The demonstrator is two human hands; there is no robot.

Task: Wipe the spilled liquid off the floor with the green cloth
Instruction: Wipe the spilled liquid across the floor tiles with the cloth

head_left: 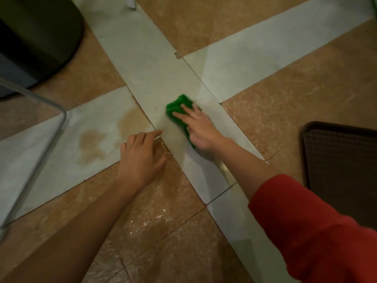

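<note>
Spilled liquid (91,142): two brown patches lay on the floor (40,156), at 9 o'clock from the cloth. Left hand (140,158) was nearer them, resting loosely bent and empty. One green cloth (176,108), long axis 11-to-5, sat pressed under the flat-fingered right hand (201,130).

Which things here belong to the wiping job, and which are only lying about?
Job: green cloth under the right hand; brown spill; left hand resting on the floor.
Lying about: dark container; dark mat; metal frame.
</note>
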